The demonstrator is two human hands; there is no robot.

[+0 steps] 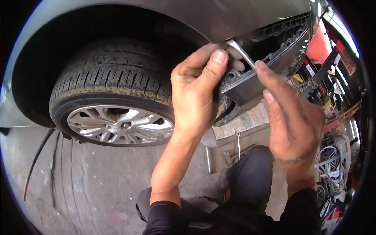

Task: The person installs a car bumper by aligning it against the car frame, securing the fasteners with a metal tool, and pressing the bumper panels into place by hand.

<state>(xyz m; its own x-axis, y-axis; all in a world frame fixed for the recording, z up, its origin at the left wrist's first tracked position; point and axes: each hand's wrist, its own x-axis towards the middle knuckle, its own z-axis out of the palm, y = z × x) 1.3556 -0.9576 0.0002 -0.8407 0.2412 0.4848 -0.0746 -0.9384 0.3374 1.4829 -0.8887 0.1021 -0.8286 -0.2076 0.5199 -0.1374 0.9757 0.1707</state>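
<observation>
One dark grey car (pixel 254 13) fills the upper part of the view, its smooth painted fender curving over a black wheel arch. Below lies a concrete floor (pixel 105 188), scuffed and spotted with pale marks. The rubber tyre (pixel 109 78) has deep block tread caked with dried mud along the shoulder; raised letters on its sidewall seem to end in "AMA", the rest too blurred to read. Inside it sits a silver multi-spoke alloy rim (pixel 113 126). To the right, the plastic bumper (pixel 254 88) stands apart from the fender, its notched upper edge exposed.

The left hand (pixel 194 90) is raised at the fender's lower corner, thumb up and fingers curled in behind the head end of a metal tool; whether they grip it, I cannot tell. The right hand (pixel 295 121) has its index finger extended against the tool's near end, the thumb well apart beneath, so nothing is enclosed.

A thin dark hose (pixel 37 164) lies at left. At far right, writing on a red panel (pixel 346 58) is too small to read. The metal tool (pixel 243 54) itself is slim, shiny and straight-shafted, slanting from the fender corner down to the right index fingertip. A slender wrench (pixel 239 145) lies on the floor, near a shorter metal bar (pixel 209 160).
</observation>
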